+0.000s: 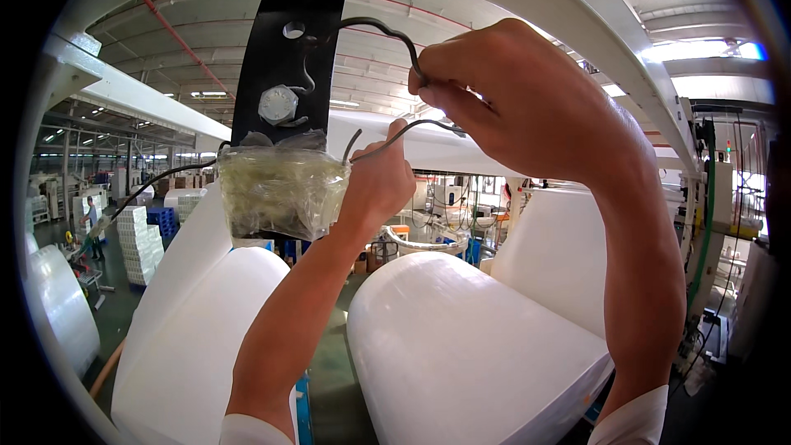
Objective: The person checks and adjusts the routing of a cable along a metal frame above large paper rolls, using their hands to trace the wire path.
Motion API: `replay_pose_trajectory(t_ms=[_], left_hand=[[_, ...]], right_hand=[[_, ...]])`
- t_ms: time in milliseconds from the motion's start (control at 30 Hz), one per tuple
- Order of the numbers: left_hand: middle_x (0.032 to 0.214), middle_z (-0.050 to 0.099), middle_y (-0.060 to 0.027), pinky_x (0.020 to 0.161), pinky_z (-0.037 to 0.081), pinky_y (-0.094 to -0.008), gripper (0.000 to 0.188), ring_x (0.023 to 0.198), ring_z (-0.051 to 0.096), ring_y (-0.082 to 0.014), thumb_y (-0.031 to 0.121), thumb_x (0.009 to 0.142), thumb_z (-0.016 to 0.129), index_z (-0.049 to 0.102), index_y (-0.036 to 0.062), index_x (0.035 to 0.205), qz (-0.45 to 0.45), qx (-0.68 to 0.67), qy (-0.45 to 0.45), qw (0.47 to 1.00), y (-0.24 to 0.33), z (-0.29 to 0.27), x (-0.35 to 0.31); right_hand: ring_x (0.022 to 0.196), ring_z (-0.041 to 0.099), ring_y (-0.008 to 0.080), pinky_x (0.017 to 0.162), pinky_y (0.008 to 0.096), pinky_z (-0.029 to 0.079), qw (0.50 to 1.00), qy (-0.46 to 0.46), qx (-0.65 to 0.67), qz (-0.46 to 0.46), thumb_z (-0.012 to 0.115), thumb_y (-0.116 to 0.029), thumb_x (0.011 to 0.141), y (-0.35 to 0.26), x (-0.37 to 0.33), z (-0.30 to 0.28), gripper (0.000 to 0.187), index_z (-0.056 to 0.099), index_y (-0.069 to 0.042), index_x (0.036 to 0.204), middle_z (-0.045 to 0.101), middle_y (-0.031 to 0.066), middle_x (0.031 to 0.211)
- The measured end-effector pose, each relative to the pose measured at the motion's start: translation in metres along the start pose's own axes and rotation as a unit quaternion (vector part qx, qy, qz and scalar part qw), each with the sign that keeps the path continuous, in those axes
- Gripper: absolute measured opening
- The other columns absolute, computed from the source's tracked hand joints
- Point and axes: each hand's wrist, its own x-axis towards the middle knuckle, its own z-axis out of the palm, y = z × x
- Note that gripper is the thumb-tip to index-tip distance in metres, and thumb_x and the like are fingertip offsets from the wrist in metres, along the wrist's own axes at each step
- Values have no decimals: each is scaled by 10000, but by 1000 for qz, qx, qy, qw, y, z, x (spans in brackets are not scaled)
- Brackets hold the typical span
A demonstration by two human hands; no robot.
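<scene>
In front of me hangs a black metal strap [284, 53] with round holes and a hex bolt [278, 105]. A bundle wrapped in clear tape [280, 194] sits at its lower end. My right hand [515, 91] is raised to the right of the strap, thumb and fingers pinching a black wire [381, 25] that loops over from the strap. Beside the bundle, my left hand [381, 185] is closed around the wire's lower stretch, with a short end sticking up next to it. Its index finger points upward. The left fingertips' exact grip is partly hidden.
Large white rolls [470, 338] stand below and on both sides. A white beam [593, 8] arches overhead. Another black cable [161, 175] runs left from the bundle. Far left, a person [92, 227] stands near stacked white packs [138, 243]. Machinery [725, 198] lines the right.
</scene>
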Motion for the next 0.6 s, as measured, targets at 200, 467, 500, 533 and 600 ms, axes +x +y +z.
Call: replay_pose_trajectory(t_ms=[200,467,500,533,600], left_hand=[[812,675,-283,774,551,-526,398,796,682,-449,98,864,533,502,-25,1241,5,21,15,1000,-1,2,1],[848,689,-218,723,566,-472,488,741,694,-392,70,849,548,480,8,1328,-14,20,3,1000,20,-26,-30],[801,674,-213,713,560,-460,472,727,689,-382,47,850,543,478,-14,1314,6,-6,5,1000,26,-35,-47],[754,658,-208,702,554,-449,457,713,685,-372,24,851,538,476,-36,1300,25,-30,8,999,33,-45,-65],[725,653,-149,686,558,-381,432,648,679,-293,3,834,507,550,-28,1262,52,-80,5,995,59,-73,-98]], right_hand=[[609,579,343,604,429,448,1000,-1,5,13,619,-124,919,0,2,1,158,684,8,861,637,159,679],[779,650,381,685,465,506,998,-46,6,38,559,-29,825,4,14,6,123,656,28,775,645,207,756],[782,654,377,684,458,508,999,-36,10,35,562,-25,820,5,14,8,118,659,26,776,650,204,762],[786,657,373,683,452,510,999,-25,16,31,566,-22,814,6,14,11,114,663,25,778,656,201,768],[797,665,363,684,441,514,998,-37,19,40,575,-24,816,8,11,16,106,673,16,802,668,190,790]])
